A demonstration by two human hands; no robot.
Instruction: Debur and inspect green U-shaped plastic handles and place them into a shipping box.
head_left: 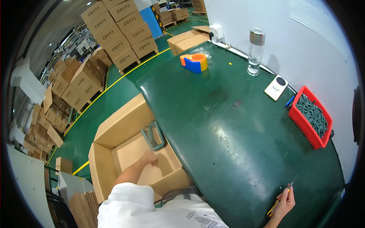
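My left hand (149,157) reaches down into an open cardboard box (99,161) left of the table. Its fingers are curled together; whatever they may hold is hidden. Just beyond that hand, a dark green U-shaped part (162,139) leans against the box's wall beside the table edge. Over the table's near right part, my right hand (286,203) is closed round a slim yellow-handled tool (274,208). A thin pointed metal tip sticks out past the fingers, angled away from me; the exact kind of tool is unclear.
On the green table (190,110) stand an orange-and-blue tape dispenser (197,62), a clear bottle (256,53), a white device (276,87) and a red bin (322,143) of small green pieces. A white wall borders the table. Stacked cartons (125,34) stand on the floor beyond.
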